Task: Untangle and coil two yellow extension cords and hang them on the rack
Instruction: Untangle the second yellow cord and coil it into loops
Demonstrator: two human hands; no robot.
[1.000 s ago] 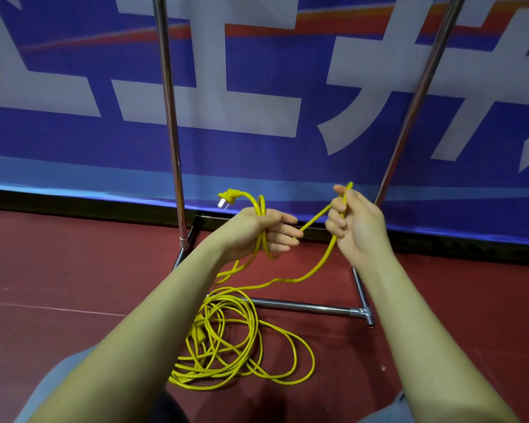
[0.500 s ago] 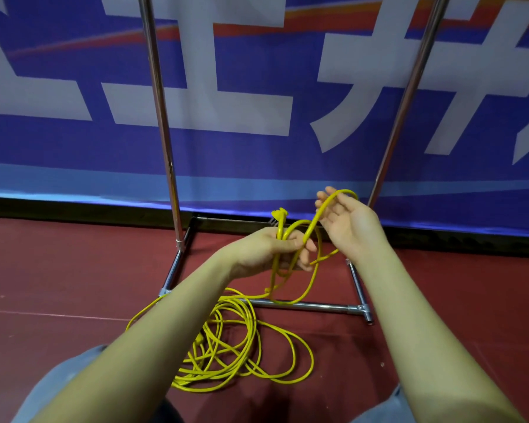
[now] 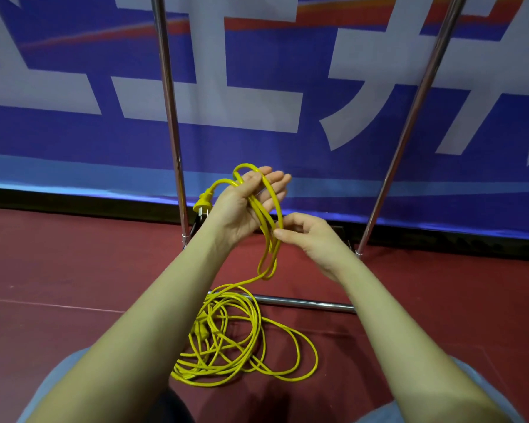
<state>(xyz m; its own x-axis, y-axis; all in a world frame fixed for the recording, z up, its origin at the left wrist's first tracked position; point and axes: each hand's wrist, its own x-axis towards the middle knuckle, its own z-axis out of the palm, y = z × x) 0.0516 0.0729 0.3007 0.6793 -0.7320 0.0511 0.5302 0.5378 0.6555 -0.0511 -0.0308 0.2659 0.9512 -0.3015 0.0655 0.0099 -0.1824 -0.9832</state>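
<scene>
My left hand (image 3: 248, 203) is raised palm up with fingers fairly straight, and a few loops of yellow extension cord (image 3: 269, 227) hang over it, held under the thumb. The cord's yellow plug (image 3: 202, 203) sticks out to the left of that hand. My right hand (image 3: 309, 236) pinches the hanging loops just below the left hand. From the loops the cord runs down to a tangled yellow pile (image 3: 235, 346) on the red floor between my knees. The metal rack (image 3: 171, 117) stands right behind my hands.
The rack has two upright poles, the right pole (image 3: 416, 111) leaning outward, and a low crossbar (image 3: 303, 302) on the floor beyond the pile. A blue banner (image 3: 74, 141) with white characters covers the wall behind. Red floor (image 3: 58, 270) extends left and right.
My left hand rose and turned palm up with more loops lying over it. My right hand dropped from above the left hand to pinch the loops below it.
</scene>
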